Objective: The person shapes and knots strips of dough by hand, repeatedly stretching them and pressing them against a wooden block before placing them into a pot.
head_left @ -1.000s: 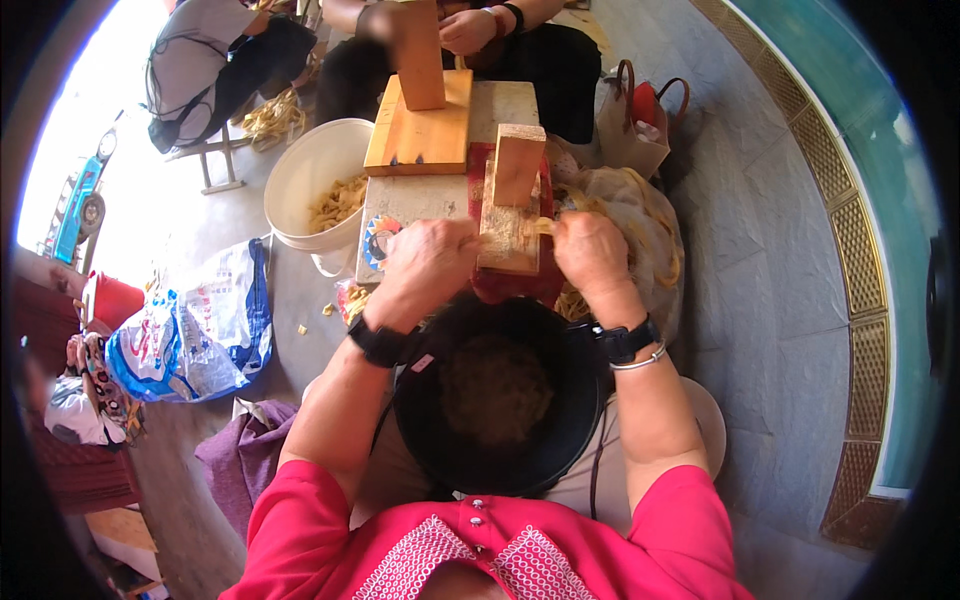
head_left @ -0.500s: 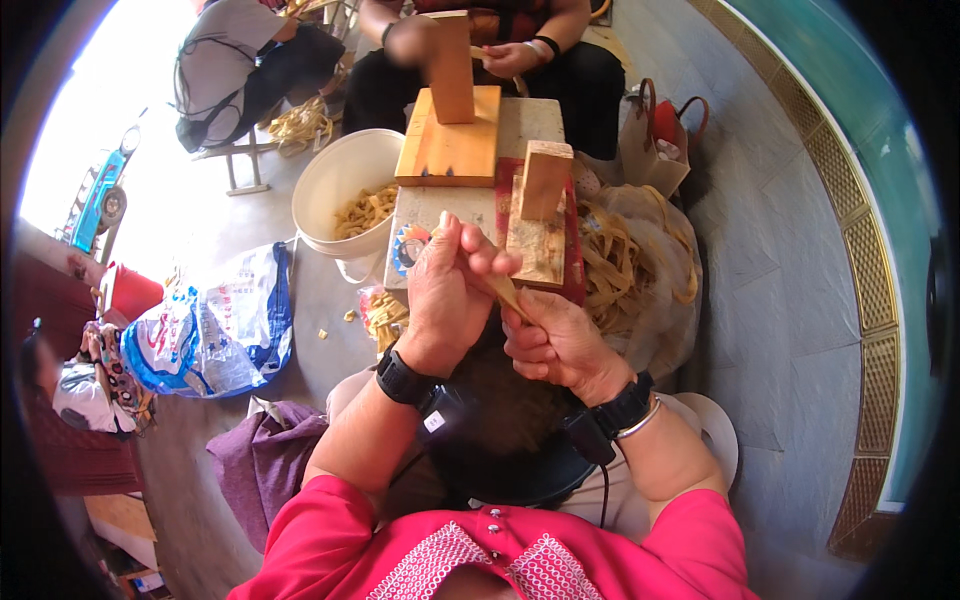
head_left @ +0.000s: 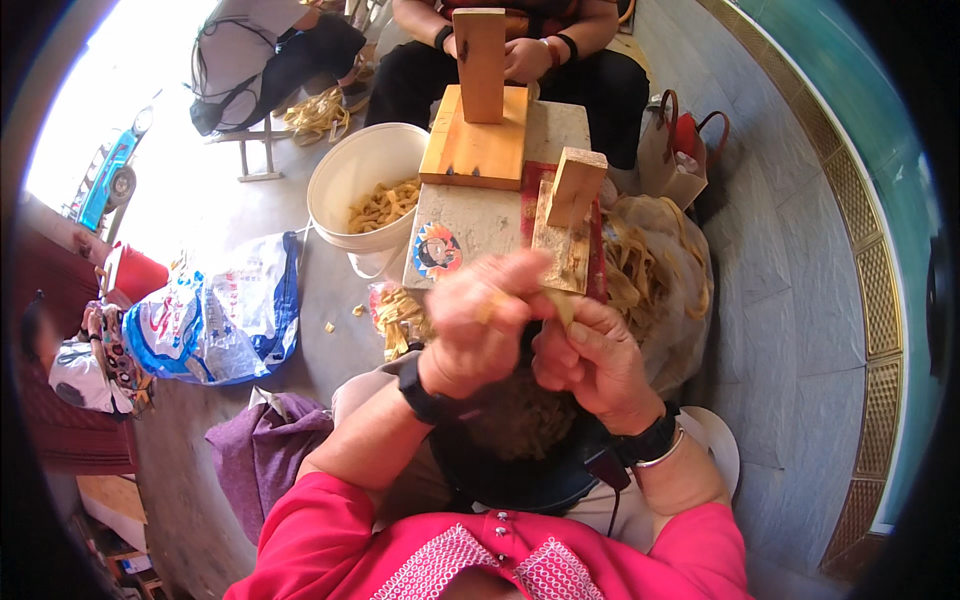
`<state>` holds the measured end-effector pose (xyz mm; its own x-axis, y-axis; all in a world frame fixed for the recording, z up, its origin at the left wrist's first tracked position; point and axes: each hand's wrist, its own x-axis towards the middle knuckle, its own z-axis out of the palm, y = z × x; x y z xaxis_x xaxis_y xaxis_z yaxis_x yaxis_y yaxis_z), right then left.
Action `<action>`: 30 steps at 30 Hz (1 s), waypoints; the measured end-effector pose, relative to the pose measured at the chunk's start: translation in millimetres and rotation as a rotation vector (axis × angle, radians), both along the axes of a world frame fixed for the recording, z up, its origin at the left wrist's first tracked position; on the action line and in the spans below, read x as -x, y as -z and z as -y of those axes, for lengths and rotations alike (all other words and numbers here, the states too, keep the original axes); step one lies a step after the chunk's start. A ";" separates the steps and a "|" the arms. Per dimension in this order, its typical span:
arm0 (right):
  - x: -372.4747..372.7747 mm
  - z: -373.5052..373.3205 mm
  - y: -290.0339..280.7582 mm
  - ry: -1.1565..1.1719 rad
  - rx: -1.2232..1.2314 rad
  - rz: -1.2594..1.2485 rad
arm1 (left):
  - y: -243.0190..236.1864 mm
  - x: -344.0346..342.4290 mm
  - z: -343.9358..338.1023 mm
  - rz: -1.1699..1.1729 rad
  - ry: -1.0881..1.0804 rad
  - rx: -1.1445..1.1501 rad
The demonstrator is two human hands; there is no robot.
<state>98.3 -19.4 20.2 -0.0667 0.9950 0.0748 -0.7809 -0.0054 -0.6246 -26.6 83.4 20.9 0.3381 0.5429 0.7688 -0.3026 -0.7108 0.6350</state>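
Note:
In front of me, a short tan strip (head_left: 563,308) is pinched between the thumb and fingers of my right hand (head_left: 598,362). My left hand (head_left: 478,325) is closed around the strip's other side; motion blurs its fingers, and a yellowish bit shows among them. Just beyond both hands is a small wooden stand (head_left: 576,190), an upright block on a flat board. Below them, a dark basin (head_left: 500,465) sits between my legs, with dim contents that I cannot make out.
Beyond the low bench (head_left: 440,210) sits another person, hands behind a larger wooden stand (head_left: 480,70). A white bucket (head_left: 330,215) holds tan pieces. Tan strips fill a clear bag (head_left: 680,300) on the right. A blue-white sack (head_left: 225,320) and purple cloth (head_left: 265,455) lie left.
My hands have shifted slightly right in view, and my left hand has turned over the strip, its fingers now blurred. The person across has brought both hands together.

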 end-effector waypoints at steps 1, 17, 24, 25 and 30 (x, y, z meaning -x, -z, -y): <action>-10.9 -1.0 9.5 0.013 0.001 0.108 | 2.9 -2.6 3.9 -0.086 -0.007 -0.062; -17.7 -7.8 11.3 0.124 0.550 0.216 | 14.4 -20.0 9.8 -0.468 -0.029 0.039; -34.6 -8.8 15.9 -0.131 0.365 0.450 | 15.8 -12.1 11.0 -0.505 -0.009 0.056; -35.6 -6.3 1.1 -0.037 0.402 0.670 | 18.7 -13.7 12.1 -0.488 -0.037 0.130; -28.1 -0.2 23.3 0.315 0.088 0.821 | 16.9 -16.8 9.7 -0.601 0.050 0.535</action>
